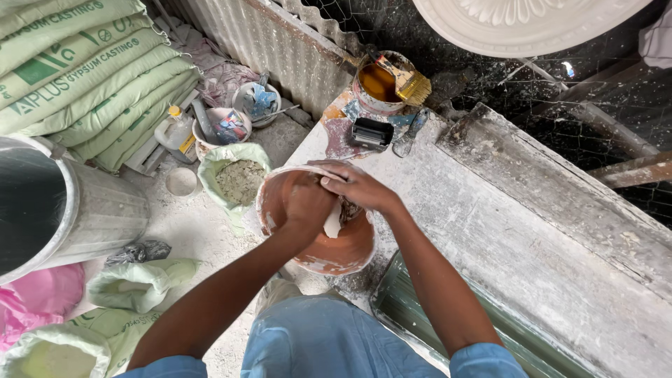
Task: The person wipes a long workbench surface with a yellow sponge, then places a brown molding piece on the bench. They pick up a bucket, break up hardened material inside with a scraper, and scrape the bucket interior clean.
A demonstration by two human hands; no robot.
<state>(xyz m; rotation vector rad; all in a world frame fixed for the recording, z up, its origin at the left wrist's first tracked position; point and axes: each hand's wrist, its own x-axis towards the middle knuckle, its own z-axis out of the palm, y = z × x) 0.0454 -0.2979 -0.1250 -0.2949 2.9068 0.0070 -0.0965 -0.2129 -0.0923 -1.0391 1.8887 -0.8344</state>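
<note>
A terracotta-coloured bowl (336,252) smeared with white plaster sits at the near edge of a dusty white workbench (490,231). Both my hands are inside it. My left hand (308,204) is closed around a lump of wet white plaster (333,222). My right hand (357,185) lies over the left, its fingers pressed onto the same lump. The bowl's bottom under my hands is hidden.
An open sack of grey powder (238,180) stands left of the bowl. Stacked green sacks (84,70) and a metal drum (70,210) fill the left. A can of amber liquid (378,84) with a brush (409,84) sits at the bench's far end. A white moulded disc (518,24) lies above.
</note>
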